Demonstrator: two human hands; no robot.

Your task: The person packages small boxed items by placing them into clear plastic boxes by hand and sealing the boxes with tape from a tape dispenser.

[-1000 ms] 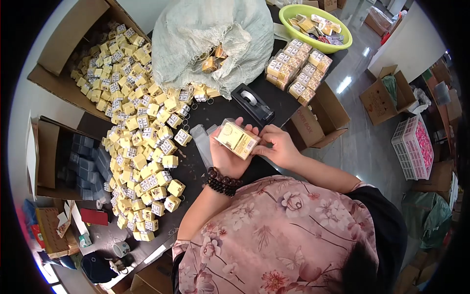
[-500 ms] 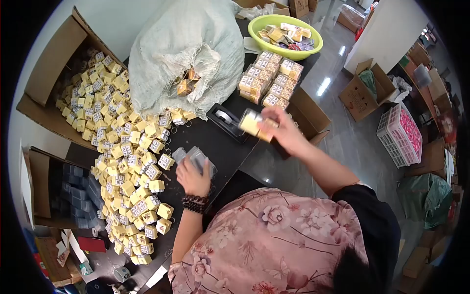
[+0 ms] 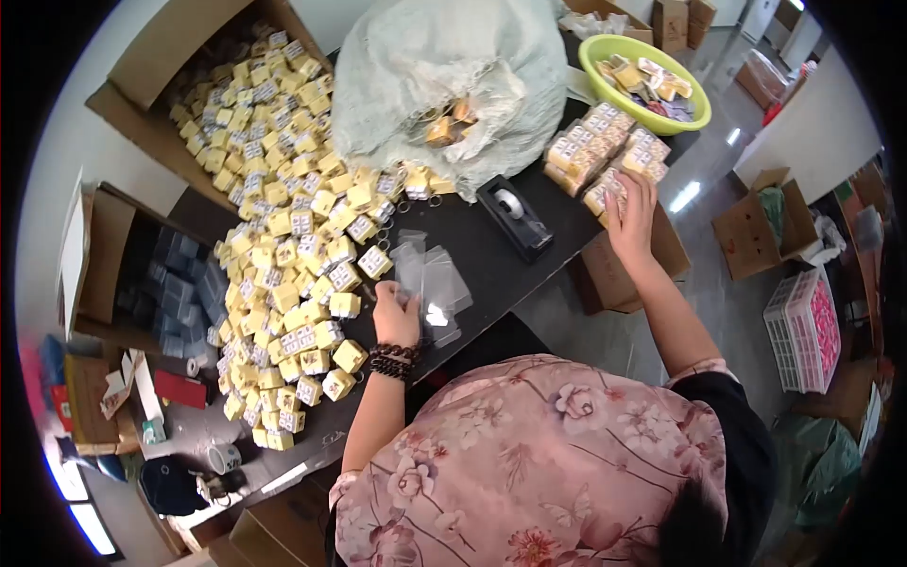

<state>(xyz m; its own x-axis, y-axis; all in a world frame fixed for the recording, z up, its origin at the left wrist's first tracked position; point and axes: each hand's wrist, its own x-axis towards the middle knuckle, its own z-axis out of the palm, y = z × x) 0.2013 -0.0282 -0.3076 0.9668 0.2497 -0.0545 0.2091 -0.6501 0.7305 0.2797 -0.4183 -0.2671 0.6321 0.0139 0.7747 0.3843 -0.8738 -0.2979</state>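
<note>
My left hand (image 3: 397, 318) is at the left edge of several flat clear plastic boxes (image 3: 442, 282) on the black table, its thumb and fingers curled at one of them. Loose yellow cube keychains (image 3: 343, 304) with printed white faces lie just left of it in a big heap. My right hand (image 3: 634, 214) reaches to the near end of the stacked clear packs (image 3: 584, 156) of these cubes, with its fingers round a pack (image 3: 602, 199). My palm and fingers partly cover that pack. A black tape dispenser (image 3: 516, 219) stands between my hands.
A large woven sack (image 3: 444, 57) stands at the back, beside a green basin (image 3: 694, 118) of small packets. Cardboard boxes hold more cubes (image 3: 250, 123) and dark clear boxes (image 3: 179, 293) at the left. An open carton (image 3: 605, 269) sits below the table's right edge.
My right hand has carried the pack away from beside the dispenser to the stack. My left hand has drawn to the left side of the plastic boxes, which now lie more spread. The view has shifted.
</note>
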